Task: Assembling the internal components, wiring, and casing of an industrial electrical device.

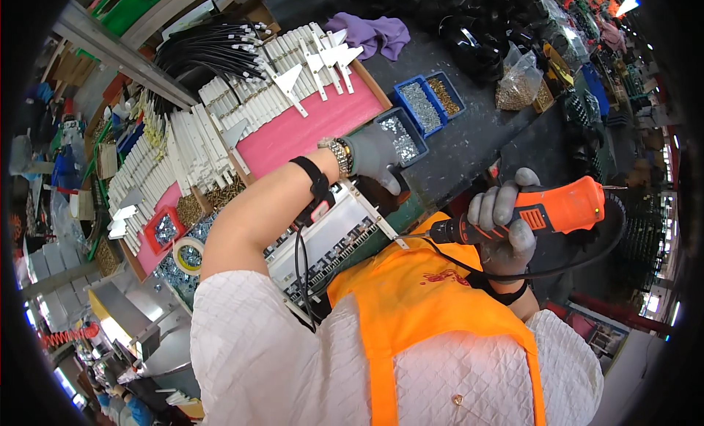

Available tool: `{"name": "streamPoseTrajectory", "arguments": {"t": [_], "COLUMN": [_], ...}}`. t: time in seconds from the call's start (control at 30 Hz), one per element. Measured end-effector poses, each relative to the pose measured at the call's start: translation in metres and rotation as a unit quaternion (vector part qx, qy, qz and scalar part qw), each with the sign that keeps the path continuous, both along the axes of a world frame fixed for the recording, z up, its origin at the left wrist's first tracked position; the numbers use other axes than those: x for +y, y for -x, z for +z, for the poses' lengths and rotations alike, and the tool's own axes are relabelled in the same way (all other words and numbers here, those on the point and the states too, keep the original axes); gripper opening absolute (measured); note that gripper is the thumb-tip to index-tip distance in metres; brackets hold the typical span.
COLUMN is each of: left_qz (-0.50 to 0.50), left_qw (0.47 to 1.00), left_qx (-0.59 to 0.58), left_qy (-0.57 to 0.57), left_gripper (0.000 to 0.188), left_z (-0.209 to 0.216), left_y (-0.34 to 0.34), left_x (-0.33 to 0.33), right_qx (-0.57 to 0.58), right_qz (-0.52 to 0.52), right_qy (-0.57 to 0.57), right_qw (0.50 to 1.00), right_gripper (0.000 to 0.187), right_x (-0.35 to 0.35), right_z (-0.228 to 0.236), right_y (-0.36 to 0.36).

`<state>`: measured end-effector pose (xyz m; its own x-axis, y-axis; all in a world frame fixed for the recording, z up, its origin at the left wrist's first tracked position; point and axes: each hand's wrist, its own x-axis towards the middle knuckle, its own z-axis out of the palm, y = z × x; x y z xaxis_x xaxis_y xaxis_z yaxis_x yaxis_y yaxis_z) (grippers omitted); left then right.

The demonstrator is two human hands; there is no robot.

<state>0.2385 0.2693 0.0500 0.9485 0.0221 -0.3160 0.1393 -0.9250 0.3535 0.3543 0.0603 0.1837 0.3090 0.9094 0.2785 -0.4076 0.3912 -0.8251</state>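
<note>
My left hand (374, 160), in a grey glove, reaches to the edge of a blue bin (419, 153) of small shiny metal pieces. Its thumb points down beside the bin, and the other fingertips are mostly hidden. In my gloved right hand (506, 220) is an orange and black power screwdriver (561, 208), the fingers wrapped around its body. The driver's bit points left, near the corner of a long white metal assembly (312, 253). That assembly lies in front of me, lined with small dark and metal fittings, partly covered by my left forearm.
Two blue bins (418, 107) of silver and brass-coloured fasteners stand farther back. White brackets and rails (293, 59) lie on a pink-lined tray (319, 125). A tape roll (188, 256) and a red tray (163, 230) are at left. A black cord (572, 268) loops below the driver.
</note>
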Motion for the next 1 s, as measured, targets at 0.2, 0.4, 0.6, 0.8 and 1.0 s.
{"name": "streamPoseTrajectory", "arguments": {"t": [0.2,0.4,0.6,0.8,1.0], "left_qz": [-0.008,-0.013,-0.004,0.004,0.005], "left_qw": [0.999,0.998,0.999,0.998,0.997], "left_qx": [-0.036,-0.060,-0.053,-0.063,-0.071], "left_qy": [0.023,-0.007,-0.006,0.009,-0.005], "left_gripper": [0.063,0.062,0.061,0.060,0.065], "left_z": [-0.015,-0.014,-0.014,-0.011,-0.022], "left_y": [0.005,0.007,0.010,0.012,0.015], "left_x": [0.007,0.001,0.001,0.001,0.001], "right_qx": [-0.023,-0.075,-0.104,-0.138,-0.188], "right_qz": [0.009,0.065,0.130,0.159,0.166], "right_qy": [-0.004,-0.030,-0.060,-0.069,-0.068], "right_qw": [1.000,0.995,0.984,0.975,0.966], "right_gripper": [0.062,0.057,0.058,0.056,0.048], "right_x": [0.012,0.027,0.033,0.034,0.034], "right_z": [-0.015,-0.053,-0.057,-0.058,-0.063], "right_y": [0.008,0.012,0.020,0.018,0.026]}}
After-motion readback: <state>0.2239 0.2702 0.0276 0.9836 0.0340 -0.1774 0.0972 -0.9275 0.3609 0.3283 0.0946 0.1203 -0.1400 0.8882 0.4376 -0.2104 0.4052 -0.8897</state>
